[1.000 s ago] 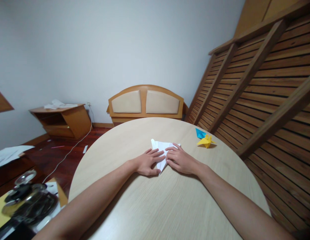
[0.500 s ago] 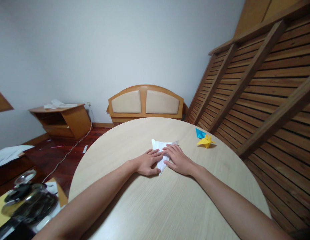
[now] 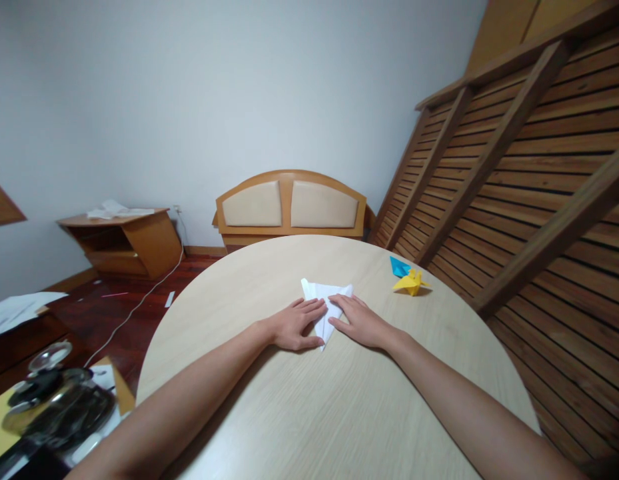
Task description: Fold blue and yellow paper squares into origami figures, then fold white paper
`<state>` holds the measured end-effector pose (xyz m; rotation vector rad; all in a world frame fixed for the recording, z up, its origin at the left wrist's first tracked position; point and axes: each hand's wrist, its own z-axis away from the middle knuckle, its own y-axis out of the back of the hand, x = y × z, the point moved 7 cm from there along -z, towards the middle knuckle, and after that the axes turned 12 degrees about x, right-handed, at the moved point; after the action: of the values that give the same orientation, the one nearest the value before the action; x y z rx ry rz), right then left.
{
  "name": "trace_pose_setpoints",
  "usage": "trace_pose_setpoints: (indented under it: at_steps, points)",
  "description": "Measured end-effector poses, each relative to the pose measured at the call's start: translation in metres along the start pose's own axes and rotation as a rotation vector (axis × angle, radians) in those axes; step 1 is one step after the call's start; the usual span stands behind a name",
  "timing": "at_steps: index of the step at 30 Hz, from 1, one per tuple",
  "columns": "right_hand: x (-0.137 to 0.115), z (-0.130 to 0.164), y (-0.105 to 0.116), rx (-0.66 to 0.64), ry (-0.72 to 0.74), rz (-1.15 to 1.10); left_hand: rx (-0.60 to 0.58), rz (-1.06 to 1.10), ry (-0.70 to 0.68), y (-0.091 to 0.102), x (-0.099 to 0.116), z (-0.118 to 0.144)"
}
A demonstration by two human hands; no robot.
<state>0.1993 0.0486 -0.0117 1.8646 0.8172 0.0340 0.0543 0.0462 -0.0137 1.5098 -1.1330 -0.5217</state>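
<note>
- Since a moment ago, I am sliding my right hand [image 3: 362, 323] back, uncovering the white folded paper [image 3: 327, 301].
- Both hands are lying flat, fingers spread, pressing it; my left hand [image 3: 294, 325] is covering its left side.
- It is lying mid-tabletop [image 3: 309, 407]; yellow [image 3: 410, 283] and blue [image 3: 400, 267] origami are sitting near the right edge.

white folded paper [image 3: 325, 298] | flat triangle, tip toward the person | pinned under fingertips of left hand [image 3: 294, 325] and right hand [image 3: 362, 322], lying between them

White paper [image 3: 325, 298] near part hidden under hands; kettle [image 3: 49, 407] blurred, cropped.
</note>
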Motion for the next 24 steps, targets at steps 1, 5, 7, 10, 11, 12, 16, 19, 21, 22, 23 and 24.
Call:
trace_pose_setpoints:
  at_steps: [1, 5, 7, 10, 11, 12, 16, 19, 21, 22, 23, 24]
  points:
    - [0.0023, 0.0000, -0.0005, -0.004, -0.019, 0.004, 0.003, 0.001, -0.001, 0.0001, 0.0003, 0.0000]
    - [0.0079, 0.0009, -0.0037, -0.047, -0.065, 0.016, 0.018, 0.002, 0.004, 0.0010, 0.0010, 0.0001]
    - [0.0081, 0.0019, -0.0052, -0.075, -0.060, 0.005, 0.034, 0.008, 0.009, 0.0019, 0.0007, 0.0000]
    - [0.0082, 0.0036, -0.0060, -0.110, -0.064, 0.003, 0.056, 0.017, 0.029, 0.0023, -0.0014, -0.0003]
    - [0.0084, 0.0041, -0.0060, -0.120, -0.071, 0.008, 0.061, 0.017, 0.041, 0.0021, -0.0026, -0.0002]
    - [0.0086, 0.0045, -0.0058, -0.129, -0.079, 0.014, 0.063, 0.014, 0.052, 0.0018, -0.0037, -0.0002]
    - [0.0078, 0.0050, -0.0048, -0.155, -0.094, 0.037, 0.072, 0.004, 0.057, 0.0019, -0.0042, 0.0003]
    - [0.0077, 0.0048, -0.0047, -0.162, -0.100, 0.049, 0.073, -0.001, 0.045, 0.0029, -0.0023, 0.0003]
    - [0.0077, 0.0046, -0.0045, -0.153, -0.102, 0.048, 0.062, -0.010, 0.043, 0.0029, -0.0012, 0.0001]
    - [0.0077, 0.0044, -0.0043, -0.143, -0.104, 0.045, 0.051, -0.015, 0.043, 0.0024, -0.0008, 0.0000]
    - [0.0079, 0.0043, -0.0042, -0.132, -0.109, 0.042, 0.037, -0.022, 0.043, 0.0016, -0.0005, -0.0001]
    - [0.0081, 0.0041, -0.0042, -0.122, -0.116, 0.040, 0.022, -0.029, 0.043, 0.0006, -0.0002, -0.0002]
